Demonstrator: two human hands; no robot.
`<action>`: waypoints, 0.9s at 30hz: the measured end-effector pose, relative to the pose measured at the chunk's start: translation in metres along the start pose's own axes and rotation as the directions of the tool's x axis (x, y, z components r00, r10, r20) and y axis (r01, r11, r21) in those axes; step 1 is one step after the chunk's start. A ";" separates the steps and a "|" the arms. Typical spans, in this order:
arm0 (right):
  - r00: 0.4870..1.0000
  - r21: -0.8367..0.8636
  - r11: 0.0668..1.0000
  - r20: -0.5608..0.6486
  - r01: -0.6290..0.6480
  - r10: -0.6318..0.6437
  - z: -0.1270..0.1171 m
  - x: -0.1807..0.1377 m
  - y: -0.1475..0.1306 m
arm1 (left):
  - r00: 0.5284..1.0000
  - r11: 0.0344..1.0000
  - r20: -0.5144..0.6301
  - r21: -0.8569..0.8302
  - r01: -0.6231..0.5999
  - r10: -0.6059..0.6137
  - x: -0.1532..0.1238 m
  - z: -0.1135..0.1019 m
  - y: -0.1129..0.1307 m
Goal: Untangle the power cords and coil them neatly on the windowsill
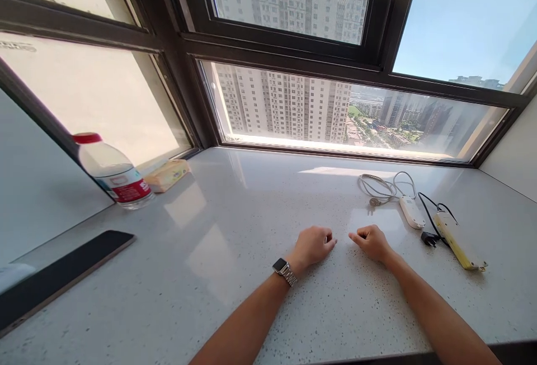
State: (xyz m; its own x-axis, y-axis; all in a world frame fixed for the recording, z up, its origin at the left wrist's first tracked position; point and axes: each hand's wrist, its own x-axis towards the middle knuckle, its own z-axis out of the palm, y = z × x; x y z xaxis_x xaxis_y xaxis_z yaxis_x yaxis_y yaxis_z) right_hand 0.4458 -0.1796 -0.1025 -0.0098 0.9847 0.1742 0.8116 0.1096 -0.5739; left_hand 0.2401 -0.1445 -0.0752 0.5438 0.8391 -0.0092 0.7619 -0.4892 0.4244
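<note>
My left hand rests on the speckled white counter with its fingers curled in, and nothing shows in it. On that wrist is a watch with a metal band. A short gap away, my right hand lies in a loose fist, also with nothing visible inside. The nearest object to my right hand is a white power strip, with its coiled cable and plug behind the hand. Neither hand touches these things.
At right lies a yellowish device with a black plug. A clear bottle with a red cap leans in view at left, beside a yellow soft pack. A long dark flat object lies nearer. Windows border the counter.
</note>
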 end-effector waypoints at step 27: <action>1.000 0.040 0.999 0.009 -0.020 0.020 -0.002 0.002 0.001 | 1.000 0.999 0.008 0.046 -0.013 0.013 0.000 -0.001 0.002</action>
State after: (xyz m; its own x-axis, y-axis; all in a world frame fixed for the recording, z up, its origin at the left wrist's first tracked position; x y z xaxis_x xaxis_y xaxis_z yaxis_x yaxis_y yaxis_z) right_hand 0.4473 -0.1775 -0.1011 0.0012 0.9878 0.1557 0.7873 0.0951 -0.6091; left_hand 0.2414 -0.1458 -0.0731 0.5564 0.8308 -0.0113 0.7701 -0.5106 0.3825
